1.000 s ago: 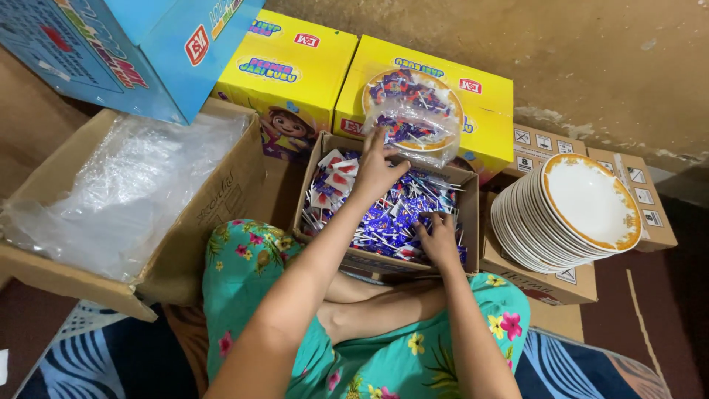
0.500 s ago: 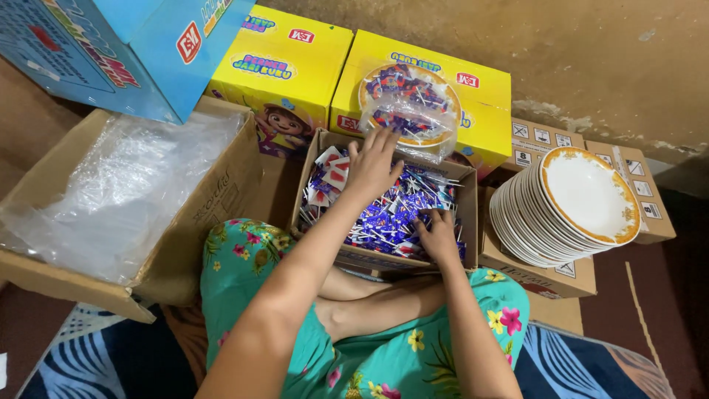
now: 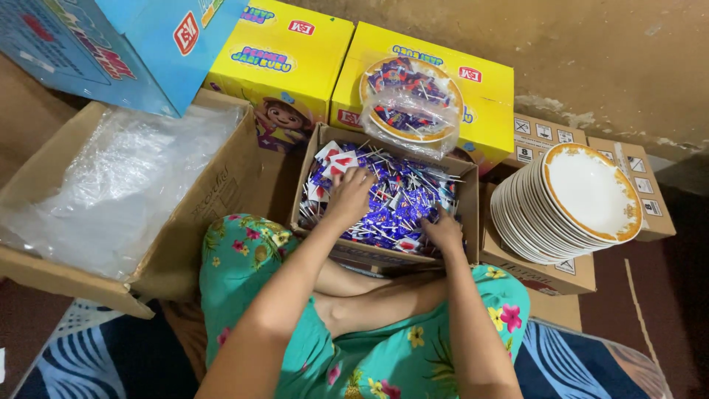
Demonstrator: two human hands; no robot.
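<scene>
The open cardboard box (image 3: 319,159) holds the heap of blue-wrapped lollipops (image 3: 395,199), sticks pointing every way. Left hand (image 3: 348,193) lies palm-down on the heap, fingers loosely spread, candy beneath and ahead. Right hand (image 3: 443,229) digs in curled at the near edge; its grasp can't be told.

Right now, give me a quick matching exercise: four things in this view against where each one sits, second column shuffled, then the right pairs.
Things:
1. left hand
2. stack of plates
3. bagged plate of lollipops
4. clear plastic sheet

Places:
A. on top of a yellow box
B. inside the big open carton at the left
C. among the lollipops in the small open box
D. leaning on a brown carton at the right

Pairs: 1-C, 2-D, 3-A, 4-B
</scene>
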